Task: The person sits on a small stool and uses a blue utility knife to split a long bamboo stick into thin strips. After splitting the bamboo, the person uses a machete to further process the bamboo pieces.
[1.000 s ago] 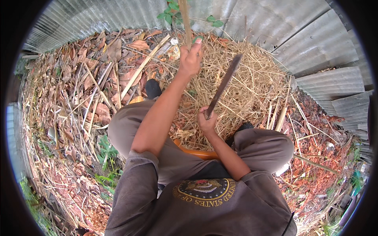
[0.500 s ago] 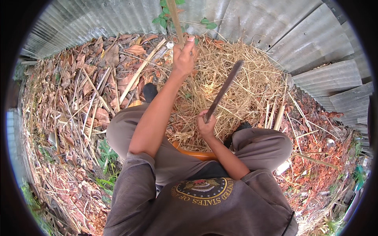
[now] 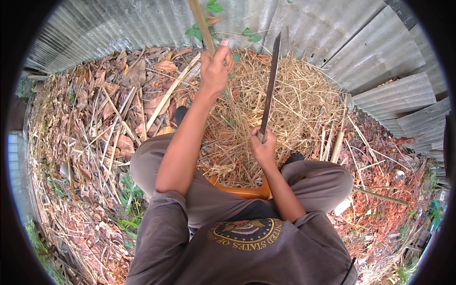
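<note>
My left hand (image 3: 214, 68) is closed around a long, pale brown strip of bamboo (image 3: 201, 26), which rises toward the metal fence and runs out at the top edge. Its lower end is hard to pick out against the straw below. My right hand (image 3: 263, 144) grips the handle of a machete (image 3: 270, 83) with a long, dark, narrow blade. The blade points up and slightly right, apart from the strip. Under both hands lies a heap of thin, dry shavings and straw (image 3: 294, 104).
Corrugated metal sheets (image 3: 323, 28) fence the far side and right. Dry brown leaves (image 3: 128, 71) and loose split sticks (image 3: 173, 90) cover the ground at left. Reddish litter (image 3: 380, 209) lies at right. I sit on an orange plastic seat (image 3: 242, 192), knees spread.
My right hand has shifted right and a little forward, and the machete has swung more upright. My left hand has moved slightly left and forward with the strip, which leans more to the left.
</note>
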The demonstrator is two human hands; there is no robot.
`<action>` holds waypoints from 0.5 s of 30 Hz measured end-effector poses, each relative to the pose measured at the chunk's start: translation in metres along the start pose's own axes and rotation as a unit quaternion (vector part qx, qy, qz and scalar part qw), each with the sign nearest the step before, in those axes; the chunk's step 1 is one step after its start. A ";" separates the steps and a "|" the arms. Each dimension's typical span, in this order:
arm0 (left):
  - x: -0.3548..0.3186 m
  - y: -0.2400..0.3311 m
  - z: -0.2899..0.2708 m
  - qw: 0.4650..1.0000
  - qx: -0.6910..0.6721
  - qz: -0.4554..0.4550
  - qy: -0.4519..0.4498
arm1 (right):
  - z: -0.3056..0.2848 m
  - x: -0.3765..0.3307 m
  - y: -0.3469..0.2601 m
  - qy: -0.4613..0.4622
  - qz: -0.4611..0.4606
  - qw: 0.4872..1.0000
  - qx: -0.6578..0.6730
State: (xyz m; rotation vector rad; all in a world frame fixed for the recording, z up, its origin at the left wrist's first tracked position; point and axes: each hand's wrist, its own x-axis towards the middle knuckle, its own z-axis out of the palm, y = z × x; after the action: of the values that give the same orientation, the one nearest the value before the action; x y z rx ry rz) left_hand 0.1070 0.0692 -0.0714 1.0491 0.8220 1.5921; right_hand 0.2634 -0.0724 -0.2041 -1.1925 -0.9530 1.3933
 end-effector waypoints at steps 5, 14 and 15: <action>0.001 0.090 -0.006 0.985 -0.107 0.043 -0.129 | 0.001 -0.003 0.005 0.016 0.054 0.997 0.058; -0.055 0.174 -0.065 0.950 -0.265 0.132 -0.100 | 0.004 0.009 -0.014 0.101 0.097 0.978 0.157; -0.062 0.174 -0.069 0.944 -0.277 0.140 -0.110 | 0.003 0.010 -0.020 0.103 0.084 0.975 0.178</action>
State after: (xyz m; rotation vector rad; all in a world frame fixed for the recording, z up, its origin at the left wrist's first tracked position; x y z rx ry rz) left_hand -0.0154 -0.0353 0.0429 0.9271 0.0518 1.7586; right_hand 0.2644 -0.0589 -0.1860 -1.1328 -0.4411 1.4658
